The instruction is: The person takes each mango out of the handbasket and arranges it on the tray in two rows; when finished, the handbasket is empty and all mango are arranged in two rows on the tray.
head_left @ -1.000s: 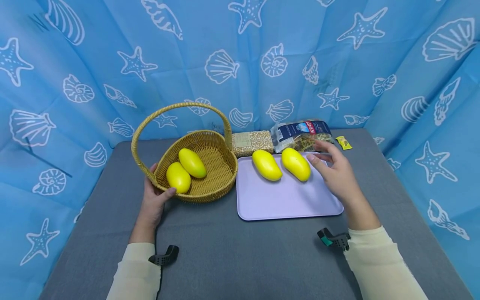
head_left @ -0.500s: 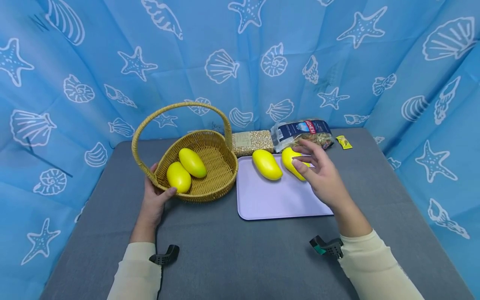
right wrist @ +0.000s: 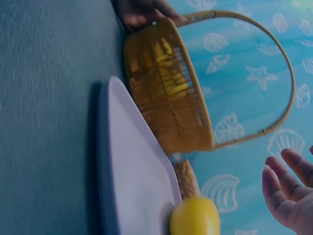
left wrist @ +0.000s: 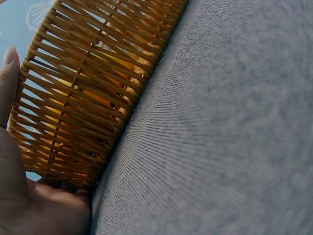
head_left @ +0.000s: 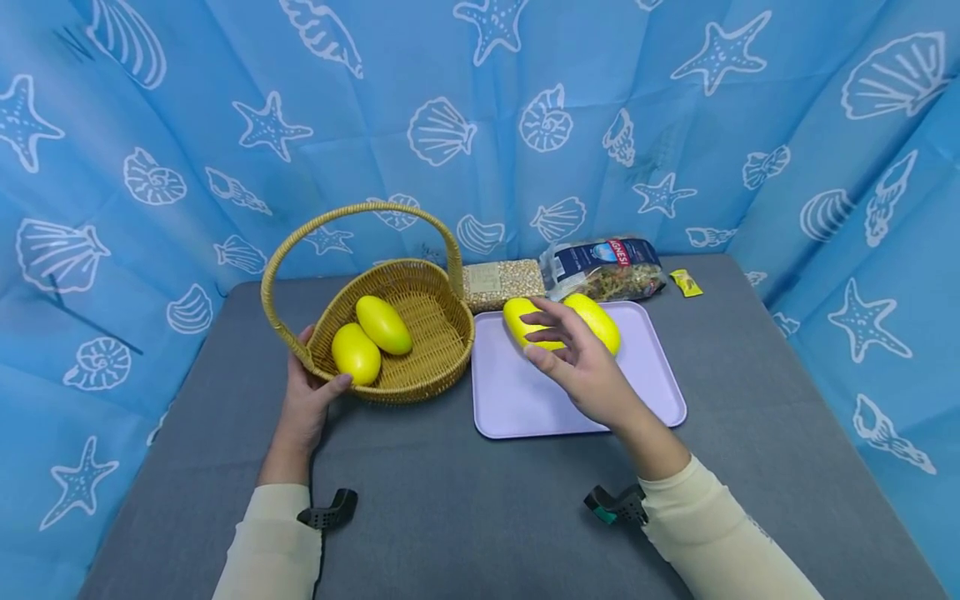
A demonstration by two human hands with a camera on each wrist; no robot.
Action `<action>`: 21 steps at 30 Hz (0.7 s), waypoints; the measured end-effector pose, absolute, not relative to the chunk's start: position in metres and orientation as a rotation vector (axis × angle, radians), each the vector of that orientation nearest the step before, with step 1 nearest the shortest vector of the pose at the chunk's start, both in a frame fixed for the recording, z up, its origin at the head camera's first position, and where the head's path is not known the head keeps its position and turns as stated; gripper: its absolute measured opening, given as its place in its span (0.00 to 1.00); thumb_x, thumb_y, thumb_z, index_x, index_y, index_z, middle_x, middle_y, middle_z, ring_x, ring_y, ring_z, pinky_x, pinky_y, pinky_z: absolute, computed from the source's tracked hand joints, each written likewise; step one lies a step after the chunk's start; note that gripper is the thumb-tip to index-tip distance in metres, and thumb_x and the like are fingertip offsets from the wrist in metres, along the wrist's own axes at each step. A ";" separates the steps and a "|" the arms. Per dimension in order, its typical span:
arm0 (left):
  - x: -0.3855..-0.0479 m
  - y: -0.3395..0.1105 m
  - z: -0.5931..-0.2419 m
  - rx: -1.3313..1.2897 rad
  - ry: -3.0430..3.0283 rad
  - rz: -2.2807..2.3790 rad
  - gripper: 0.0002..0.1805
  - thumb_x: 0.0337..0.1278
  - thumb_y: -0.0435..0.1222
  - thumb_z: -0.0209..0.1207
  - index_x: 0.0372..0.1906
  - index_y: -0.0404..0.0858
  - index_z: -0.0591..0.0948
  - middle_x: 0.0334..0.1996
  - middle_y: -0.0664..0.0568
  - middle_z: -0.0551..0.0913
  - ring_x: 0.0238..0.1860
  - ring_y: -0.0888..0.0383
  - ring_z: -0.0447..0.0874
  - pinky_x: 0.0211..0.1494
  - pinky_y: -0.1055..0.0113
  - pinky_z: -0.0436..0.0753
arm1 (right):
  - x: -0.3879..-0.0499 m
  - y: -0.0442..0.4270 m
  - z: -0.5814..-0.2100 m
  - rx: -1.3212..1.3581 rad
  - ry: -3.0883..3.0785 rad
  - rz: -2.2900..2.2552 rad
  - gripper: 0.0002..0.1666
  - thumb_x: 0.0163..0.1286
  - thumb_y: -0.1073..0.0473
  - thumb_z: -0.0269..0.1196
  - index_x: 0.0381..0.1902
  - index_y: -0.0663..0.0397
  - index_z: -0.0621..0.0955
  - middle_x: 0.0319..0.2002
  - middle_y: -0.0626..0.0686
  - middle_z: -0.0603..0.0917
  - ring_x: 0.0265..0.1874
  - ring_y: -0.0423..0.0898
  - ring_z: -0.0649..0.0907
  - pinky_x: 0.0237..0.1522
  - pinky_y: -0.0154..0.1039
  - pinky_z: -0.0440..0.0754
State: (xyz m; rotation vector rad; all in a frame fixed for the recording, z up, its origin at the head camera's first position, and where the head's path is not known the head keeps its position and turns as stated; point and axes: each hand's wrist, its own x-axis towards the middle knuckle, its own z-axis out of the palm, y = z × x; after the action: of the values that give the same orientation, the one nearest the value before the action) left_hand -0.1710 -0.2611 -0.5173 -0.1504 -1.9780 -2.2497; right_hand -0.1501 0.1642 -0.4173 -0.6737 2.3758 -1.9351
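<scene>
My left hand (head_left: 303, 408) grips the left side of a wicker basket (head_left: 438, 342), thumb over the rim; the left wrist view shows thumb and fingers at the woven wall (left wrist: 83, 98). Two yellow mangoes lie inside, a rounder one (head_left: 356, 355) and a greener-tipped one (head_left: 385, 325). My right hand (head_left: 588, 375) hovers over the lilac tray (head_left: 510, 408), its fingers spread and slightly bent, holding nothing. Behind it are two more mangoes: the left one (head_left: 516, 315) is partly covered by the fingers, while the right one (head_left: 600, 321) shows beside the hand.
At the back, a pack of pale grains (head_left: 510, 282) stands beside a bag of pasta (head_left: 607, 271). A small yellow packet (head_left: 686, 282) lies farther right. Blue curtain (head_left: 480, 125) with shell prints surrounds the grey table (head_left: 450, 517). The basket's tall handle (head_left: 360, 208) arches upward.
My right hand has moved left across the tray, from beside the right mango to in front of the left one. The left hand and basket have stayed put.
</scene>
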 end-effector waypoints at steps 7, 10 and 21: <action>-0.171 -0.262 -0.518 -0.149 -1.977 -2.246 0.51 0.70 0.19 0.62 0.88 0.45 0.50 0.81 0.39 0.59 0.74 0.50 0.66 0.67 0.68 0.74 | -0.157 0.133 -0.425 -0.751 2.297 -1.947 0.43 0.80 0.50 0.70 0.84 0.50 0.66 0.71 0.59 0.76 0.67 0.63 0.79 0.65 0.62 0.78; -0.171 -0.261 -0.519 -0.148 -1.982 -2.242 0.51 0.71 0.19 0.62 0.88 0.45 0.50 0.81 0.39 0.59 0.74 0.49 0.66 0.67 0.68 0.74 | -0.160 0.119 -0.426 -0.758 2.278 -1.928 0.44 0.79 0.51 0.71 0.85 0.48 0.65 0.71 0.57 0.76 0.67 0.63 0.79 0.64 0.60 0.79; -0.171 -0.262 -0.520 -0.154 -1.980 -2.246 0.51 0.70 0.19 0.62 0.88 0.46 0.50 0.81 0.40 0.60 0.74 0.50 0.66 0.67 0.67 0.75 | -0.176 0.070 -0.425 -0.864 2.319 -1.808 0.50 0.72 0.56 0.76 0.86 0.48 0.65 0.72 0.52 0.77 0.66 0.50 0.79 0.64 0.59 0.79</action>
State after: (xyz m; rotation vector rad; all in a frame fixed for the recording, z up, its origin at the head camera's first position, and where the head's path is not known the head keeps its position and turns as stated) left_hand -0.1711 -0.2623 -0.5202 -0.1545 -1.9803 -2.2461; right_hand -0.1757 0.0696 -0.4253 -0.8637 2.3193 -1.8081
